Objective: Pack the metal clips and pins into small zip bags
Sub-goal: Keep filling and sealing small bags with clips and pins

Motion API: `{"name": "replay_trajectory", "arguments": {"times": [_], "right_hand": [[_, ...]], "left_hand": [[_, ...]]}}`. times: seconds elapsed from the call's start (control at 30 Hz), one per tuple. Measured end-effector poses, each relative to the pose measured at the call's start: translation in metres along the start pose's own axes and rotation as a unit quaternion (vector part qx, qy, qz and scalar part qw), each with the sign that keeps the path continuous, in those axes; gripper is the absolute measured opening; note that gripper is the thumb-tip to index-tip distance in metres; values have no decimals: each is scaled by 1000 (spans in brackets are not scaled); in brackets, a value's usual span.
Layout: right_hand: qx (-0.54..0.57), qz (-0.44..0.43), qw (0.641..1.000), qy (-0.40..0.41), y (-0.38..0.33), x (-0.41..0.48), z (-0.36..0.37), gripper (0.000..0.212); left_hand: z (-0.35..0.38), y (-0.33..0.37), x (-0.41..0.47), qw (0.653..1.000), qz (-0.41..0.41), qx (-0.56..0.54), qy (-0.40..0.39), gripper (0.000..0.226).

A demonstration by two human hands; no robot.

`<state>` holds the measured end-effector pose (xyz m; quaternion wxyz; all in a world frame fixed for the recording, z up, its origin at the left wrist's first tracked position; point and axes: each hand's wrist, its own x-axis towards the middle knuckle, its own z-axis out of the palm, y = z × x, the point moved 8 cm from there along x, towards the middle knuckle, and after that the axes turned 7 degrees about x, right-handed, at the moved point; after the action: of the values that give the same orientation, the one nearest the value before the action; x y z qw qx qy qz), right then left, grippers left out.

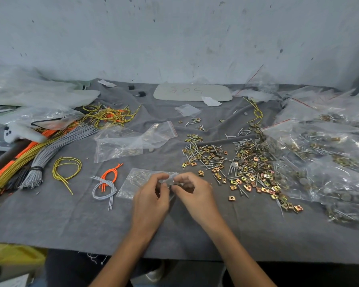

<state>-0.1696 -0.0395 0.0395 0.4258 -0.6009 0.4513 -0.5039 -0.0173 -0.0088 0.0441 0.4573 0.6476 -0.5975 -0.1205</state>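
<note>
Several cord bundles (48, 152) far left, not needed. Small zip bag (136, 180) lies centre on the grey cloth (71, 220). Left hand (151, 196) pinches its right edge, thumb against curled fingers. Right hand (195, 193) pinches the same edge from the other side, probably the mouth; can't tell if it's open. Suggest: pull the lips apart, hold with left, feed from the loose clips and pins (247, 168) just right. Filled bags (319, 154) beyond.
</note>
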Motion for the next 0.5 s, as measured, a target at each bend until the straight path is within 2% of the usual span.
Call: {"name": "replay_trajectory", "arguments": {"times": [0.2, 0.5], "right_hand": [[21, -1, 1000, 19, 3, 2, -6, 25], [95, 17, 990, 106, 9, 0, -21, 17]], "left_hand": [[-1, -1, 0, 1000, -12, 1, 1, 25], [-1, -2, -1, 1000, -21, -7, 2, 28]]}}
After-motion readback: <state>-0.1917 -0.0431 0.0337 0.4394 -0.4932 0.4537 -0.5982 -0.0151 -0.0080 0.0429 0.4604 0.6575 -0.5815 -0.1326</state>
